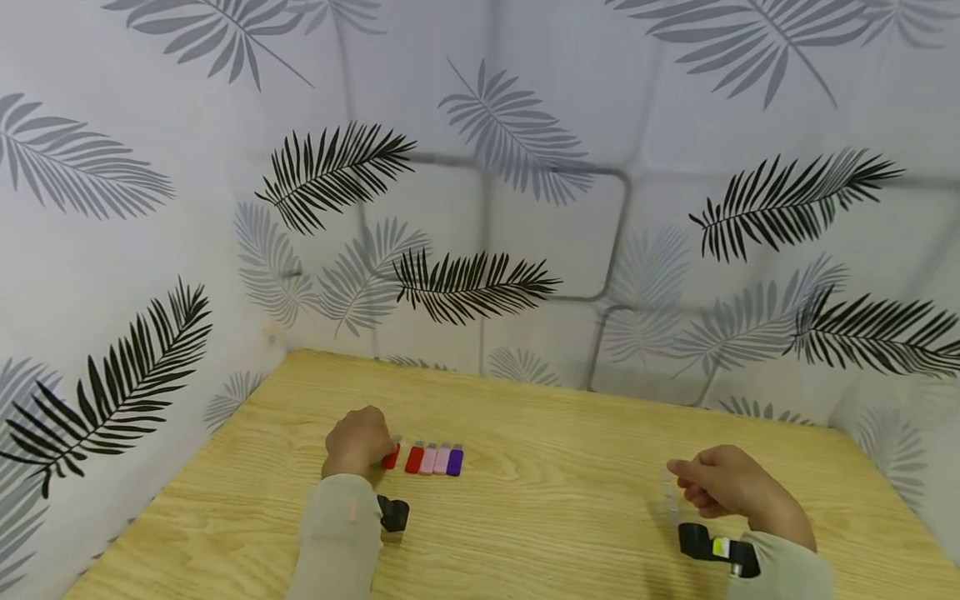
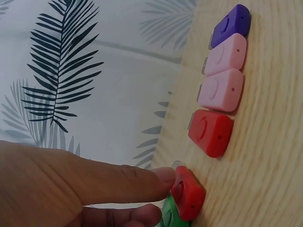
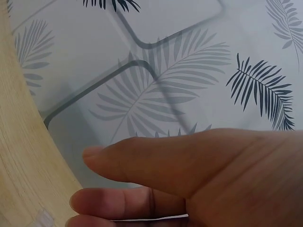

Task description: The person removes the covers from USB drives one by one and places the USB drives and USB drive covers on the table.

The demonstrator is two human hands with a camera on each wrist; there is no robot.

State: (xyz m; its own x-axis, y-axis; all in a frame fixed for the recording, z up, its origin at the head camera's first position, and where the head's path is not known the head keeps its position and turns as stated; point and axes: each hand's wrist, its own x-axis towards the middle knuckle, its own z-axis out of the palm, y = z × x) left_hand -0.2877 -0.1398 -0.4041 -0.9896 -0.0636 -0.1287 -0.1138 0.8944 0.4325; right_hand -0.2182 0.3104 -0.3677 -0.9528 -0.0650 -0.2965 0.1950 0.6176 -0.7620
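Observation:
My left hand [image 1: 358, 440] is at the left end of a row of USB flash drives. Its thumb and curled fingers pinch a red USB flash drive [image 2: 190, 194], which sits at a slant with the thumb tip on its connector end. Against that drive lies a green USB flash drive [image 2: 173, 213], partly hidden by the fingers. To the right, another red drive [image 2: 211, 133], two pink drives [image 2: 220, 90] and a purple drive [image 2: 232, 23] lie side by side. My right hand [image 1: 723, 482] hovers loosely curled, holding nothing, beside small clear plastic pieces [image 1: 670, 497].
Everything lies on a light wood-grain table [image 1: 540, 517]. A pale cloth with leaf prints [image 1: 480, 287] hangs along its back and sides. Black wrist cameras [image 1: 708, 546] sit under both hands, close above the tabletop.

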